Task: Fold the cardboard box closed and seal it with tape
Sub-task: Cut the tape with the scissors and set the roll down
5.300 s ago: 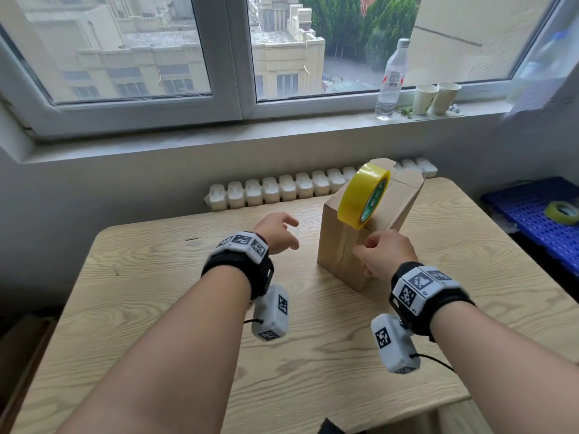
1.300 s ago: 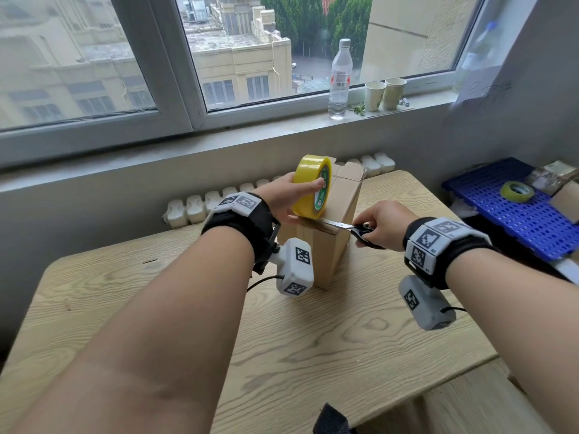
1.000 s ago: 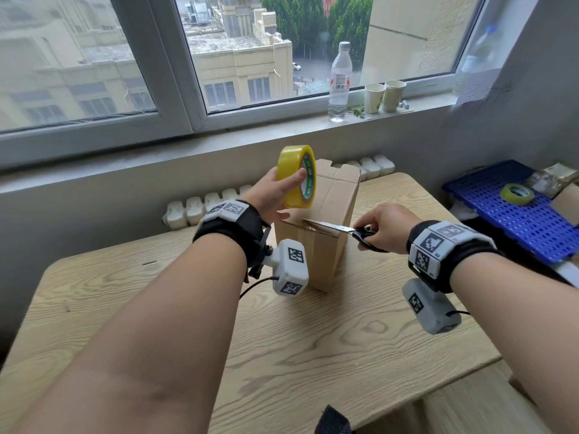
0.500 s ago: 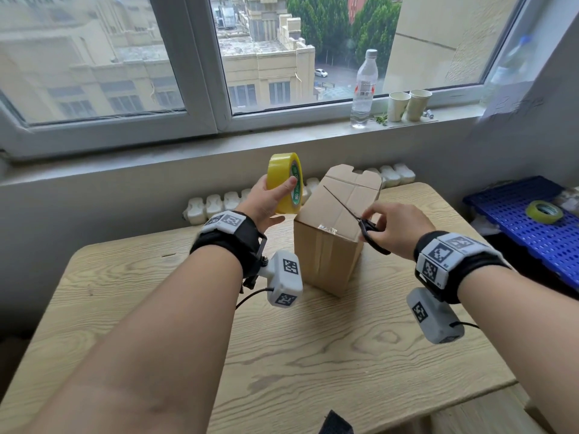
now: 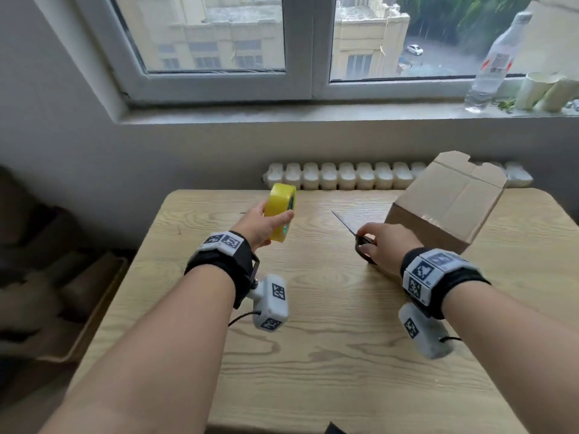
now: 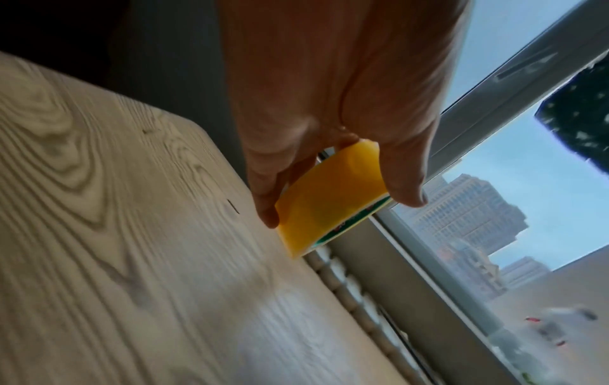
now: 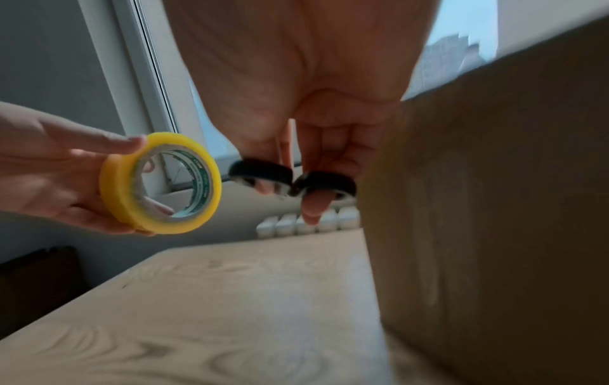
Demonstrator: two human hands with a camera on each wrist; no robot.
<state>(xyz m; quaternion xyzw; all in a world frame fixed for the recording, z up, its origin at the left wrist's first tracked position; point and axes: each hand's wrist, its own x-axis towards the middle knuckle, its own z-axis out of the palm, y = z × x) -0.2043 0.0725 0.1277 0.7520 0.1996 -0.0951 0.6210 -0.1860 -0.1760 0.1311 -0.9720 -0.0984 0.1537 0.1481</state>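
The cardboard box (image 5: 448,202) stands at the table's far right with its top flaps folded shut and a strip of clear tape over its near top edge. My left hand (image 5: 261,223) grips a yellow tape roll (image 5: 279,214) above the table's far middle-left; the roll (image 7: 161,183) also shows in the right wrist view and the roll (image 6: 329,198) in the left wrist view. My right hand (image 5: 383,245) holds black-handled scissors (image 5: 354,236) just left of the box, blade pointing away to the left. Its fingers pass through the scissor loops (image 7: 293,178).
The wooden table (image 5: 313,355) has bare surface in front of both hands. A white egg-carton-like strip (image 5: 344,177) lines its far edge. A water bottle (image 5: 492,64) and paper cups (image 5: 545,92) stand on the windowsill. Dark clutter lies left of the table.
The tape roll has come off the box with my left hand and dropped left toward the table. The scissors have pulled back from the box's top edge. My view has swung left.
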